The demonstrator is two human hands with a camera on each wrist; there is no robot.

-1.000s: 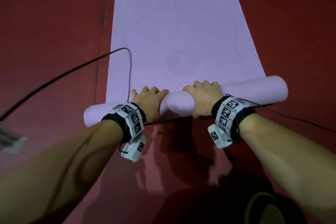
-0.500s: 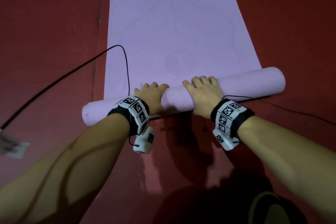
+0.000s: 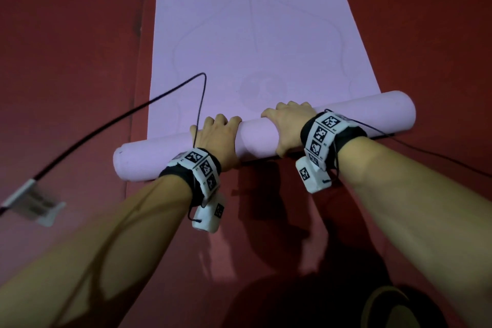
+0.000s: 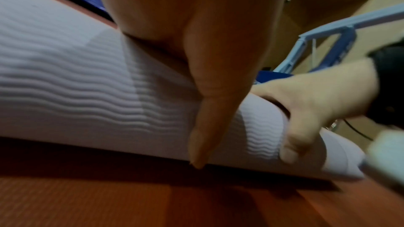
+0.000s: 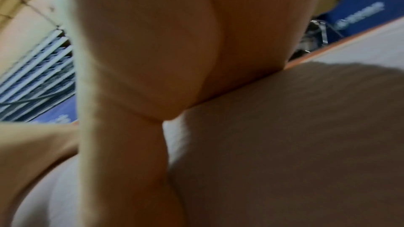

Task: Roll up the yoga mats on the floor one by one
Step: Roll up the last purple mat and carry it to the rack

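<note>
A pale lilac yoga mat (image 3: 255, 34) lies on the red floor (image 3: 66, 48), its near end wound into a thick roll (image 3: 258, 138) with a wavy-ribbed underside. The left hand (image 3: 217, 141) and right hand (image 3: 288, 126) grip the roll side by side, fingers curled over its top, thumbs on the near side.

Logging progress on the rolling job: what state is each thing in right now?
Yoga mat: partly rolled, far part flat on the floor.
Roll: lying skewed across the mat.
Left hand: curled over the roll, gripping.
Right hand: curled over the roll, gripping.
Black cable: slack, looped over the mat's left edge.
</note>
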